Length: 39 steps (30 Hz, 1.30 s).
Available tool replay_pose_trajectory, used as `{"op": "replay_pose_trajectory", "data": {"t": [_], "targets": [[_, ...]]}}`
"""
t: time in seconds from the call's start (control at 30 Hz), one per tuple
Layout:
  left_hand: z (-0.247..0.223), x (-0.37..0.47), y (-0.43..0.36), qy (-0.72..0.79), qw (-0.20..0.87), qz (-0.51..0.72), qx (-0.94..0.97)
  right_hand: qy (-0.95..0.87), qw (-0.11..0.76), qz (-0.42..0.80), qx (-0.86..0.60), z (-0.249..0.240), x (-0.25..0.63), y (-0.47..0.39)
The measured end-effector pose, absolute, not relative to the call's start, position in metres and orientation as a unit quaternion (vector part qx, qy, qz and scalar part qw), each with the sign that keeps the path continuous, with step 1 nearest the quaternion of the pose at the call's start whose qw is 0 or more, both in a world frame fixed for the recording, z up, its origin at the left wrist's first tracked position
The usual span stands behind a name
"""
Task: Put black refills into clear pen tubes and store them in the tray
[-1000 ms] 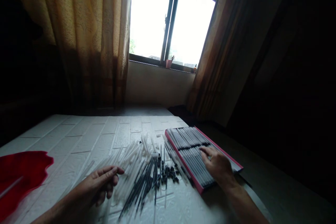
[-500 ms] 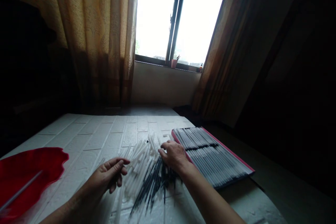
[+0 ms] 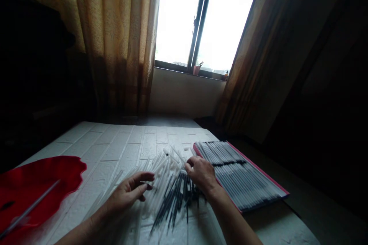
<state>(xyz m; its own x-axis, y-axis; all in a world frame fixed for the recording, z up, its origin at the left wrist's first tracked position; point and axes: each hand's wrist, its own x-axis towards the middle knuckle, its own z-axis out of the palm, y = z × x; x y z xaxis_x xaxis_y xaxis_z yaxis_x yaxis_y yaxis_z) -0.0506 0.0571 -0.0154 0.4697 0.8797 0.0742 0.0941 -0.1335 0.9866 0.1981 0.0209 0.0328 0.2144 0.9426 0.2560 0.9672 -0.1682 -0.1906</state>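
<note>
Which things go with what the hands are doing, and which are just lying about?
Probably the job:
Clear plastic tubes
Thin black rods
Flat, pink-edged box with rows of grey tubes

Probably just lying about:
Small pink cup by the window
Wavy-edged red dish, though I can't be sure
</note>
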Motion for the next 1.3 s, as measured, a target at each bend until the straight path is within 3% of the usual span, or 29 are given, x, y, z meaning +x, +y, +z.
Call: {"op": "replay_pose_trajectory", "data": {"t": [0.2,0.3,0.57,0.67,0.9,1.3], "targets": [[-0.006,-0.057,0.041,0.308,0.151,0.353,0.871,-0.674,0.27,0.065,-0.684,0.032,0.194,-0.025],[-0.006,-0.055,0.035,0.258,0.052,0.311,0.913,-0.712,0.288,0.1,-0.632,0.022,0.183,-0.046],[-0.001,-0.045,0.02,0.21,0.023,0.25,0.945,-0.735,0.315,0.177,-0.574,0.008,0.193,-0.062],[-0.008,-0.047,0.024,0.217,0.009,0.276,0.936,-0.714,0.293,0.128,-0.622,0.009,0.214,-0.056],[-0.021,-0.051,0.034,0.23,-0.018,0.293,0.928,-0.761,0.137,0.032,-0.634,0.012,0.217,-0.046],[-0.028,-0.053,0.036,0.23,-0.021,0.307,0.923,-0.835,0.069,-0.115,-0.533,0.014,0.213,-0.032]]}}
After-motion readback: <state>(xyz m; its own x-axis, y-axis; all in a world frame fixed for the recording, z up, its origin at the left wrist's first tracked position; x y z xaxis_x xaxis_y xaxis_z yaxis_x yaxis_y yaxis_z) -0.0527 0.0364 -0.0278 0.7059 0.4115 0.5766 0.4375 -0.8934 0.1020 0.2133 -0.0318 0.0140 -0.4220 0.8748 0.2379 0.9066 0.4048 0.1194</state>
